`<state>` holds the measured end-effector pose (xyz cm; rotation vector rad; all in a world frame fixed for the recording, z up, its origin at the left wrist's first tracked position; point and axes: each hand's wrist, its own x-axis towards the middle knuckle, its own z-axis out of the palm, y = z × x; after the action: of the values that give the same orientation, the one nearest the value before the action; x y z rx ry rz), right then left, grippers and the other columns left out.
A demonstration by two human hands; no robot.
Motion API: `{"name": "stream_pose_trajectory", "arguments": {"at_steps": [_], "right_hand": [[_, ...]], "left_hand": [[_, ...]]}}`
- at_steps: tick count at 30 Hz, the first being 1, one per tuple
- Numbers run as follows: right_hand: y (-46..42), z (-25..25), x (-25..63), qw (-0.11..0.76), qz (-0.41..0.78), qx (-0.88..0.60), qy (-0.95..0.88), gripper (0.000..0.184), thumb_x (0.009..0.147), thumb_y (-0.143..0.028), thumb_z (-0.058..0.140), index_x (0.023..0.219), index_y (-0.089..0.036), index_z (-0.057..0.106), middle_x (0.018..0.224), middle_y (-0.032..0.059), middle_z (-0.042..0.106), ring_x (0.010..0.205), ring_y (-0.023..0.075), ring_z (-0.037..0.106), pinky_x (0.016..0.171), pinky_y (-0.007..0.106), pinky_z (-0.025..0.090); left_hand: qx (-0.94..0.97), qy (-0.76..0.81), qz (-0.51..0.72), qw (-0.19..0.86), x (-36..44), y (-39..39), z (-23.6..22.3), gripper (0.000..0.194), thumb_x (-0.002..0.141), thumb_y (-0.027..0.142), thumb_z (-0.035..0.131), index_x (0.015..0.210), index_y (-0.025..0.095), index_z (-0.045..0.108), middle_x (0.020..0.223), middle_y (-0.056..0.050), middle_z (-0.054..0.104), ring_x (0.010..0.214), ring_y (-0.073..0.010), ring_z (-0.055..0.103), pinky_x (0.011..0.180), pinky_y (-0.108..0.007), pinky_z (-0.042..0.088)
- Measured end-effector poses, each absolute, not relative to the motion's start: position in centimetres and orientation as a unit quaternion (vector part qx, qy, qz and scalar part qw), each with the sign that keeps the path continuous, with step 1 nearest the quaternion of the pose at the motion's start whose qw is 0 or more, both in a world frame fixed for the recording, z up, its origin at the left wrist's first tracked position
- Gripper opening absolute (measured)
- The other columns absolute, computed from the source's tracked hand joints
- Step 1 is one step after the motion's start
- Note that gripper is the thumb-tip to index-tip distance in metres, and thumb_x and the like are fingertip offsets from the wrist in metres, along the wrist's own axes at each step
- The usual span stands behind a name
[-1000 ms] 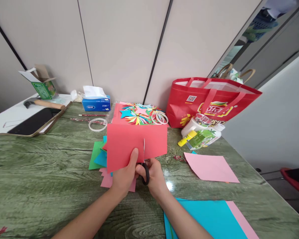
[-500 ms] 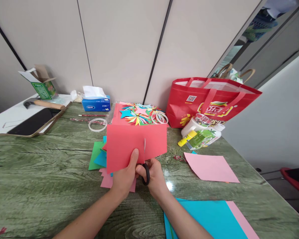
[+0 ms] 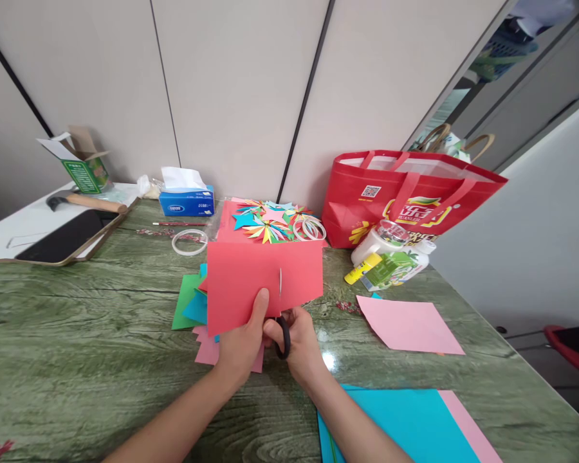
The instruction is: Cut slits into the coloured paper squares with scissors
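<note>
A green wood-grain tabletop (image 3: 101,347) carries one red shopping bag (image 3: 367,199), its contents hidden. Above the tabletop, one red paper sheet (image 3: 241,280) is pinched in the left hand's (image 3: 237,350) grip. One green cardboard box (image 3: 83,175) stands open, its inside unseen; one blue tissue box (image 3: 186,202) holds white tissue (image 3: 182,178). The right hand's (image 3: 302,341) grip holds one pair of black-handled scissors (image 3: 284,341) at the sheet's slit. One yellow glue stick (image 3: 363,268) leans near the bag.

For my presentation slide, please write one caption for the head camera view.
Left hand holds red paper while the right hand cuts it with black-handled scissors over a green table.
</note>
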<state>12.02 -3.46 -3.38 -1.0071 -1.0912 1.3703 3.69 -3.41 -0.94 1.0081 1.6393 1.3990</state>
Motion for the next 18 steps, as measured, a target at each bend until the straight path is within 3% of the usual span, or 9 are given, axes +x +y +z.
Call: {"name": "stream_pose_trajectory", "arguments": {"at_steps": [4,11,14,18], "right_hand": [[-3.5,-3.2,12.0,0.531,0.575,-0.427,-0.453,0.025,0.057,-0.032,0.069,0.068,-0.016,0.052,0.041,-0.0053,0.054,0.04,0.0122,0.05,0.037,0.021,0.032],[-3.5,-3.2,12.0,0.53,0.586,-0.419,-0.447,0.024,0.058,-0.032,0.068,0.059,-0.018,0.049,0.036,-0.0066,0.049,0.036,0.0115,0.049,0.035,0.02,0.032],[-3.6,-3.2,11.8,0.523,0.595,-0.418,-0.445,0.026,0.059,-0.036,0.068,0.064,-0.017,0.051,0.038,-0.0054,0.052,0.038,0.013,0.051,0.036,0.021,0.035],[-3.5,-2.9,12.3,0.491,0.633,-0.387,-0.457,0.036,0.058,-0.037,0.068,0.083,-0.016,0.052,0.048,-0.0045,0.056,0.041,0.0126,0.053,0.042,0.023,0.04]], "left_hand": [[0.391,0.64,0.537,0.386,3.7,-3.4,-1.0,0.029,0.068,0.045,0.055,0.083,0.02,0.059,0.082,-0.005,0.067,0.08,-0.0239,0.062,0.07,-0.035,0.05],[0.381,0.645,0.518,0.412,3.7,-3.7,-0.7,0.031,0.067,0.047,0.054,0.08,0.02,0.059,0.073,-0.005,0.067,0.065,-0.0217,0.062,0.058,-0.033,0.05],[0.377,0.65,0.526,0.398,3.6,-3.6,-0.9,0.032,0.066,0.047,0.056,0.083,0.019,0.059,0.076,-0.006,0.067,0.075,-0.0237,0.063,0.063,-0.033,0.051],[0.366,0.613,0.601,0.36,3.1,-2.4,-1.4,0.04,0.066,0.044,0.058,0.096,0.019,0.056,0.099,-0.006,0.065,0.098,-0.0242,0.056,0.082,-0.036,0.046]]}}
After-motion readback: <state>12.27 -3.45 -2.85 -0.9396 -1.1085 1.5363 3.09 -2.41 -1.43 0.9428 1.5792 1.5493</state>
